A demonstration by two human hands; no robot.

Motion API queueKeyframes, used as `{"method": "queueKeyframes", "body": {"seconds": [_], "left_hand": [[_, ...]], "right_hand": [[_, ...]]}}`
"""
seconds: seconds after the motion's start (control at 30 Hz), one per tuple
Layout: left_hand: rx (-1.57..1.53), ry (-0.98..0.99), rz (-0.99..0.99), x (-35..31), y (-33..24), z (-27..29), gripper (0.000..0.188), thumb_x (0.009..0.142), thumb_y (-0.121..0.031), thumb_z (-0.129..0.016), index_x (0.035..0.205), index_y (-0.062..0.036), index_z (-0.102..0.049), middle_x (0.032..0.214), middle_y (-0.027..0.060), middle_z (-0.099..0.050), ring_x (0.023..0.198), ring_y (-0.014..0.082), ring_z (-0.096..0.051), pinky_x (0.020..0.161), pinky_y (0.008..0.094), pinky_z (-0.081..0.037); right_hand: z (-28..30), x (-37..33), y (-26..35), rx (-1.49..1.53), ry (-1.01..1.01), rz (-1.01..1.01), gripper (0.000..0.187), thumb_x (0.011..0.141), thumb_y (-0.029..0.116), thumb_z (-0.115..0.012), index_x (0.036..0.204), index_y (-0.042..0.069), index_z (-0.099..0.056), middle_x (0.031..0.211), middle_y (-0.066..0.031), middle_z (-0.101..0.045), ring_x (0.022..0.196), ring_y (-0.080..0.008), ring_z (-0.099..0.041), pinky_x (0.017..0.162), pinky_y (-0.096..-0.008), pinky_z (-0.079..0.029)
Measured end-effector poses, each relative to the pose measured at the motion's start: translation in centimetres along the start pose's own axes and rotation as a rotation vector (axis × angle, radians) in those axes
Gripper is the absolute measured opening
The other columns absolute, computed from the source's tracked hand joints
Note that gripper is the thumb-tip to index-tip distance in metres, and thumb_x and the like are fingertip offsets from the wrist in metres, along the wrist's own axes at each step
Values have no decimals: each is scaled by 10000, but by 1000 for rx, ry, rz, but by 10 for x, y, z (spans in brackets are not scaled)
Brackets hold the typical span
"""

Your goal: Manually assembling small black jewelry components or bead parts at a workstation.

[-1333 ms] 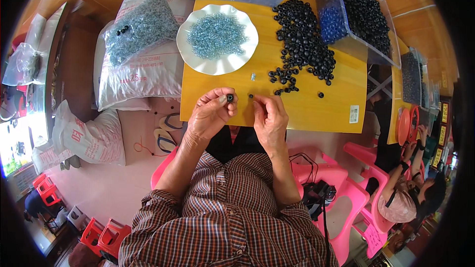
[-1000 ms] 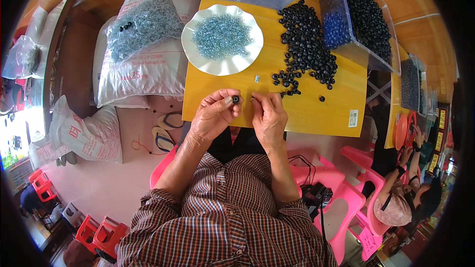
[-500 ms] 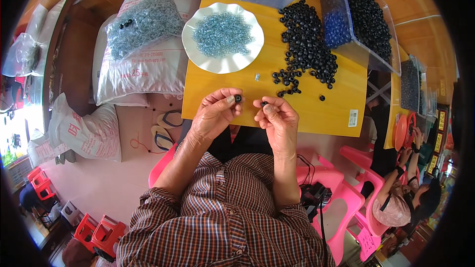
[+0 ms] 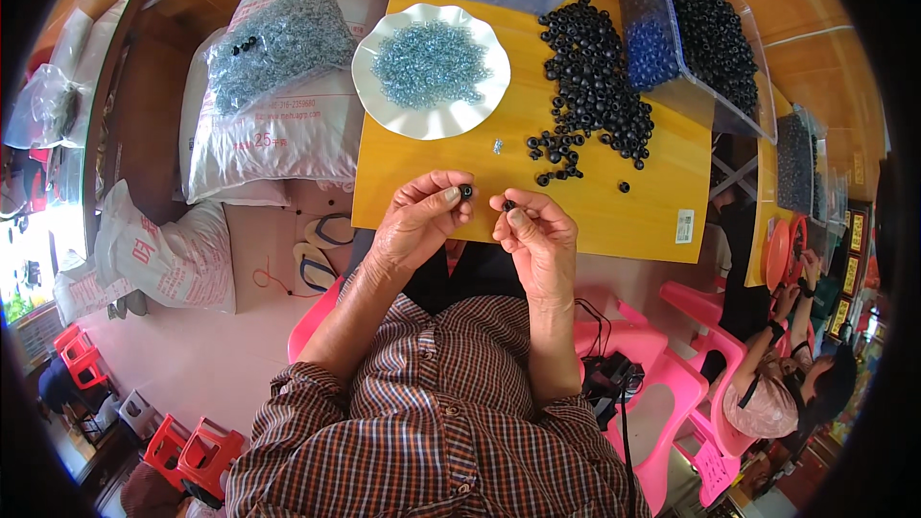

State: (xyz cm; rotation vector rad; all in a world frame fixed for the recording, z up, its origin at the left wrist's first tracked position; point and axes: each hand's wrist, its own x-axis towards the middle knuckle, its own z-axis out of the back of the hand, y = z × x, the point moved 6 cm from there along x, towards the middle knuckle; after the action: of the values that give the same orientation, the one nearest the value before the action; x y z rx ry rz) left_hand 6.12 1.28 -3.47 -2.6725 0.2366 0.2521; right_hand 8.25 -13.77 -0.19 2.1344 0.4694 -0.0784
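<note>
Between the thumb and forefinger of my left hand (image 4: 426, 214) is a small black ringlike piece (image 4: 466, 191), its hole showing. My right hand (image 4: 537, 225) pinches another small black piece (image 4: 508, 205), mostly covered by the fingertips. The two pieces are a short gap apart, above the near edge of the yellow table (image 4: 614, 216). Beyond my hands lie a few tiny clear pieces (image 4: 498, 146). A white scalloped plate (image 4: 369, 101) holds a heap of small clear bluish pieces (image 4: 430, 65). To its right spreads a pile of black round pieces (image 4: 600, 86) with holes.
Plastic bins (image 4: 691, 67) with black and blue pieces stand at the back right. A bag of clear pieces (image 4: 278, 48) lies on white sacks (image 4: 273, 149) to the left. Pink chairs (image 4: 662, 393) stand at the right, where another person (image 4: 767, 393) sits. Sandals (image 4: 315, 264) lie on the floor.
My hands have come slightly closer together, narrowing the gap between the two black pieces. Both pinches stay closed, and the black piece in my right fingers shows a little more.
</note>
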Motion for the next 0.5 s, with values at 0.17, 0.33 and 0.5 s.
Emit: {"method": "queueKeyframes", "body": {"seconds": [0.17,0.33,0.5], "left_hand": [[7,-1,3,-2,1,1,212,921,-53,-569,1116,3,-630,1016,120,-652,821,164,-614,778,298,-484],[38,16,5,-1,5,-2,214,923,-45,-567,1120,9,-631,1000,112,-648,830,168,-605,775,295,-482],[19,34,9,0,7,0,213,929,-19,-561,1127,20,-625,976,89,-661,840,162,-627,786,300,-518]], "right_hand": [[-2,-1,1,-47,-42,-7,201,886,-7,-617,1086,-18,-625,979,-145,-681,682,-120,-615,563,-196,-455],[-2,-3,0,-135,-75,4,182,871,-4,-643,1053,-14,-636,925,-103,-691,667,-103,-614,560,-192,-454],[-6,-2,-1,-294,-54,55,156,883,19,-640,1034,-23,-638,863,-60,-650,647,-94,-574,549,-197,-437]]}}
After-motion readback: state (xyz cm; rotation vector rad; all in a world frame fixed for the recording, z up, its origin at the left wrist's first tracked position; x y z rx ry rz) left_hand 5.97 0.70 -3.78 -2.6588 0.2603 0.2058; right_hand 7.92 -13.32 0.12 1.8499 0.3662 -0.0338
